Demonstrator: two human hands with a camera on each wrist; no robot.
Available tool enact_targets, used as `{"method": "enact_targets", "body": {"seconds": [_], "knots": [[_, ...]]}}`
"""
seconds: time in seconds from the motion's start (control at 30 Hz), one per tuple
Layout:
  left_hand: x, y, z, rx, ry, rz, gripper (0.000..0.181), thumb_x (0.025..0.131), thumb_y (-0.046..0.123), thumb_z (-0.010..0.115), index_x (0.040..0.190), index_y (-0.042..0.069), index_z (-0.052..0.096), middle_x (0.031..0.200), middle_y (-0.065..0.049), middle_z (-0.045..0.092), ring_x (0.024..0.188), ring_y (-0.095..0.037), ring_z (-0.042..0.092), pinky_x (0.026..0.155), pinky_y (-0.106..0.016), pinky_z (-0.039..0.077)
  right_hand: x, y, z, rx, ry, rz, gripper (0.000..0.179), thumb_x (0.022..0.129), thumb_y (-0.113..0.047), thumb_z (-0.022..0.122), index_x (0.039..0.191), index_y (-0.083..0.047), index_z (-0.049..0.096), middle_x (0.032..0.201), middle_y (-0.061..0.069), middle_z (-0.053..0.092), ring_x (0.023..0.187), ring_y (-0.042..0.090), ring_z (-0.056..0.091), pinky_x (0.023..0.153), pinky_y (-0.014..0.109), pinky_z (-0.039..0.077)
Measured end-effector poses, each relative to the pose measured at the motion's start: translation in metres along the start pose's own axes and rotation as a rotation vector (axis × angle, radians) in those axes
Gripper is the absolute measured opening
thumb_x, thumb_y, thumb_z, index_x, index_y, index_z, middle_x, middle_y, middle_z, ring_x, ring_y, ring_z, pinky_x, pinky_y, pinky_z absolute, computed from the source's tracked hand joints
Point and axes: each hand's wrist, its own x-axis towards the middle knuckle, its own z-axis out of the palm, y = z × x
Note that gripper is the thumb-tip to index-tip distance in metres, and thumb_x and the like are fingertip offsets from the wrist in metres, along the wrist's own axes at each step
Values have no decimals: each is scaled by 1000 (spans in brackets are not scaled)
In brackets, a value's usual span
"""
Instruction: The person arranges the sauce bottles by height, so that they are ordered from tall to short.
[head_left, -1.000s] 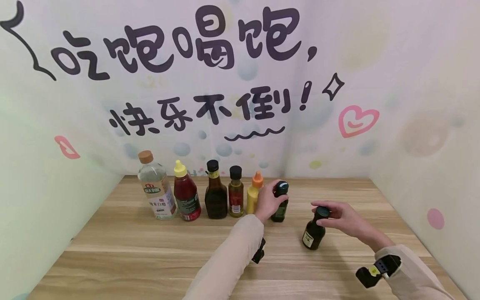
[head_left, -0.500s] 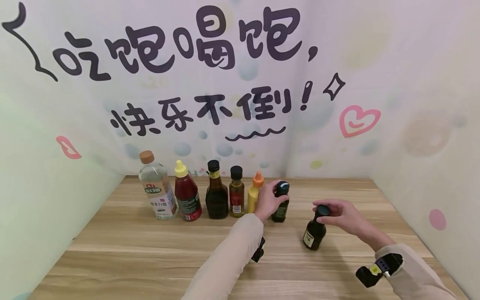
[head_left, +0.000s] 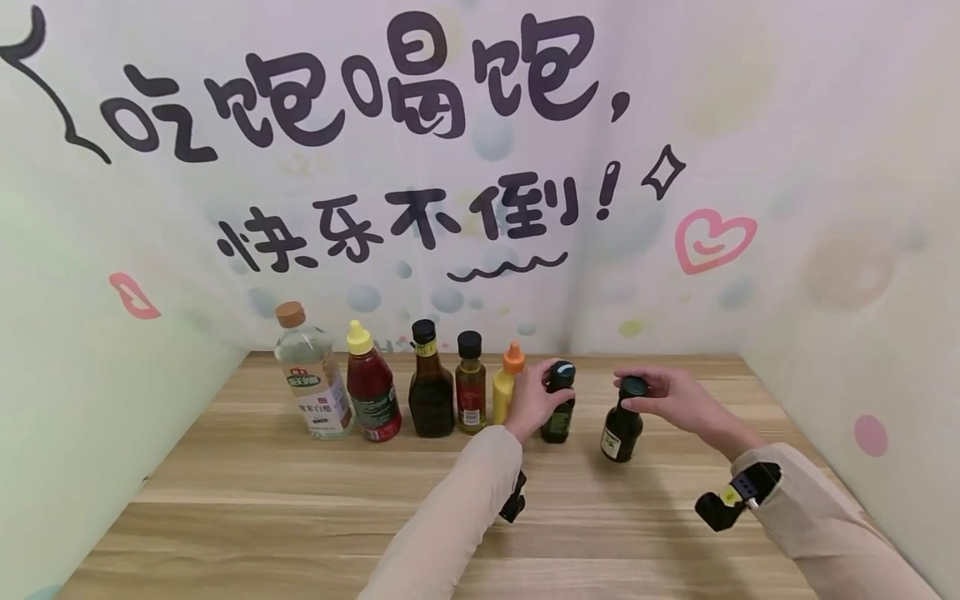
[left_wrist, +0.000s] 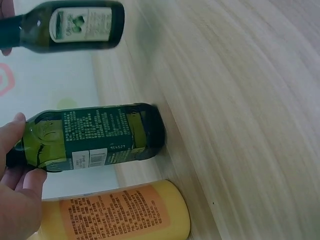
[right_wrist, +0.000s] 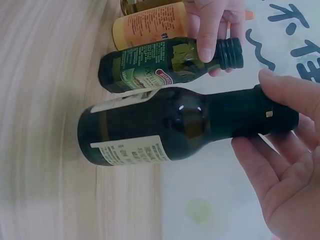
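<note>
In the head view, my left hand (head_left: pixel 531 403) grips the neck of a small green olive oil bottle (head_left: pixel 557 423), which stands upright at the right end of a row of bottles. Its green printed label faces the left wrist camera (left_wrist: pixel 95 135). To the right, my right hand (head_left: pixel 678 402) holds a dark glass bottle (head_left: pixel 621 433) by its capped neck, thumb on one side and fingers on the other. That bottle tilts slightly and seems just off the table; its label shows green olives in the left wrist view. A yellow squeeze bottle (head_left: pixel 504 392) is beside my left hand, partly hidden.
Leftward along the row stand a red-labelled oil bottle (head_left: pixel 472 392), a dark brown sauce bottle (head_left: pixel 432 400), a red squeeze bottle (head_left: pixel 372 392) with a yellow cap, and a clear vinegar bottle (head_left: pixel 315 392). A printed cloth (head_left: pixel 420 275) hangs behind the wooden table (head_left: pixel 300 517).
My right hand has moved the dark glass bottle back and slightly left, nearer the line of the row. The left hand keeps its grip on the olive oil bottle, which has not moved.
</note>
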Motion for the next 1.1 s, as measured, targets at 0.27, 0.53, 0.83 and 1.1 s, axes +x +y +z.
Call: {"method": "enact_targets", "body": {"seconds": [0.27,0.53,0.83,1.1], "knots": [[3,1,0,24,-15,-4,39,73,8,72,110,4,60,104,-10,63,96,-19,59,80,-30,48,17,4,4,-22,-1,0,47,83,-14,63,124,2,48,117,23,52,103,35,53,78,38,48],[3,-1,-1,30,-14,9,39,73,8,72,109,5,60,103,-10,64,94,-19,60,78,-27,48,29,6,11,-7,-11,22,46,84,-9,61,125,3,46,122,25,48,108,40,47,81,40,47],[1,-1,-3,16,-24,6,39,73,8,71,110,6,60,104,-9,63,94,-18,60,79,-28,48,39,9,19,11,-12,7,45,84,-6,59,125,7,44,123,27,45,110,42,44,81,40,46],[2,-3,-2,28,-22,29,37,73,7,71,109,5,60,103,-9,63,95,-17,60,80,-28,47,44,8,23,2,-17,0,44,83,-2,58,124,7,44,122,27,46,110,42,45,81,40,47]]}}
